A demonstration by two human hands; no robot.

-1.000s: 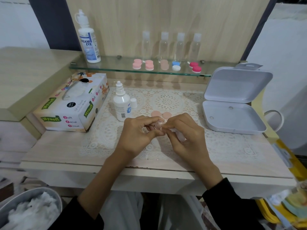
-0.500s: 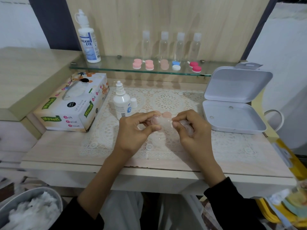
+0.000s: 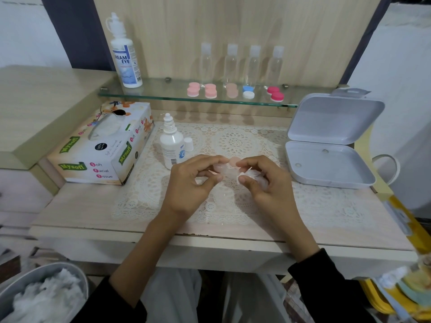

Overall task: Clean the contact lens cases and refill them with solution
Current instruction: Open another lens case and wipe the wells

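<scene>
At centre frame my hands have drawn apart. My left hand (image 3: 193, 183) pinches the clear contact lens case (image 3: 224, 170) above the lace mat (image 3: 233, 206), and my right hand (image 3: 265, 183) clutches the wadded tissue (image 3: 253, 177), now just beside it. I judge that wiping is finished. The uncapped solution bottle (image 3: 172, 145), up-left, comes next.

Clear lens case (image 3: 225, 170) was pinched btwn left hand (image 3: 189, 185) & right hand (image 3: 268, 185), w/ uncapped solution bottle (image 3: 172, 148) upright nearby.
</scene>
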